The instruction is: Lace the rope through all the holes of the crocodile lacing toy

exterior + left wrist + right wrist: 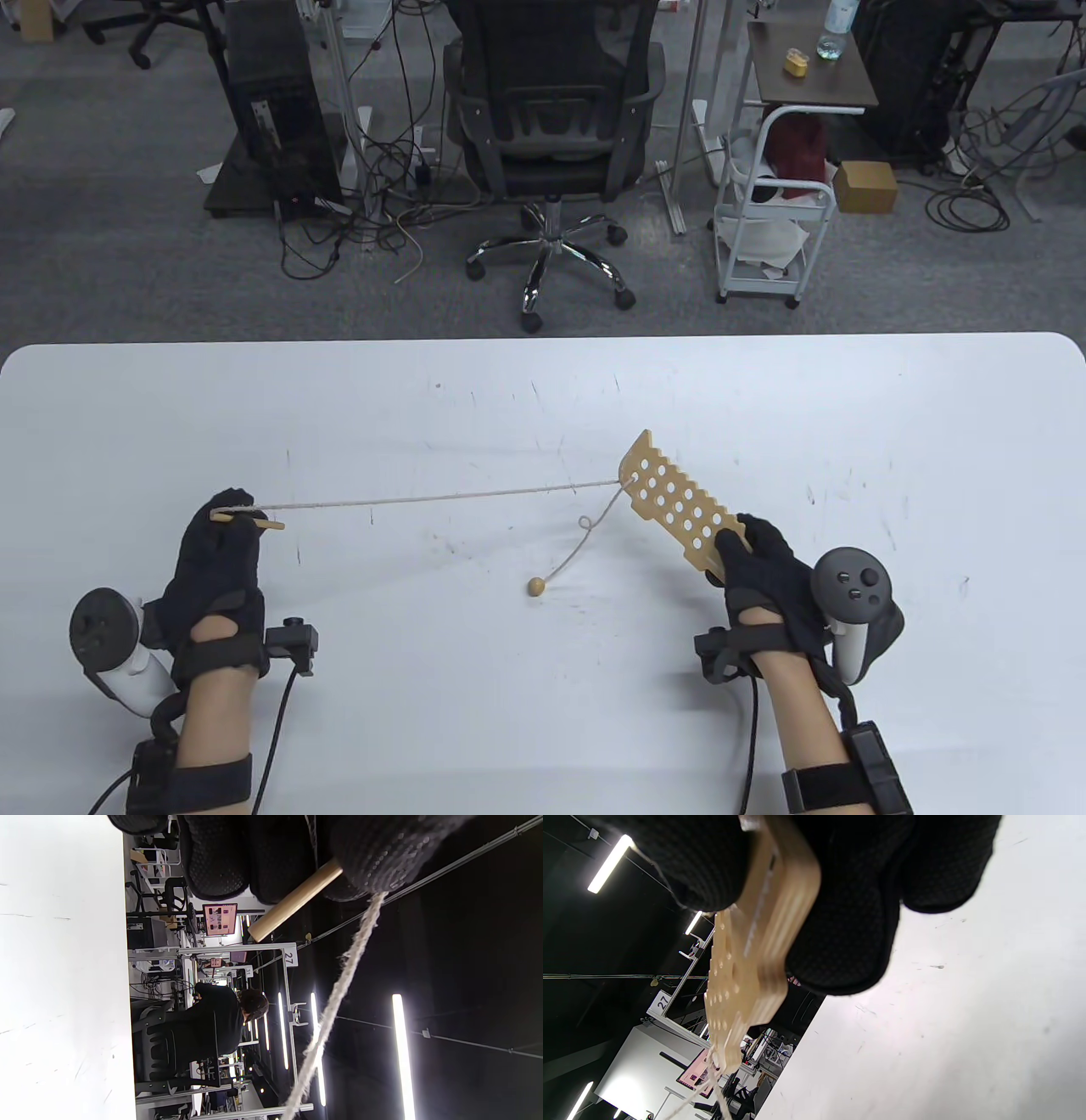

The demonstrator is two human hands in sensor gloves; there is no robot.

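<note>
Above the white table (543,722), the right hand (768,569) grips one end of the wooden crocodile lacing board (679,505), from whose far end the rope (441,497) runs taut to its wooden needle (250,518), pinched in the left hand (216,560), while the beaded tail (536,586) rests on the table.

Black knit gloves with dotted fingers (216,866) are worn on the left hand (216,564) and right hand (768,577), a grey-and-white tracker is strapped behind each, and black wrist straps with cables are fitted.
</note>
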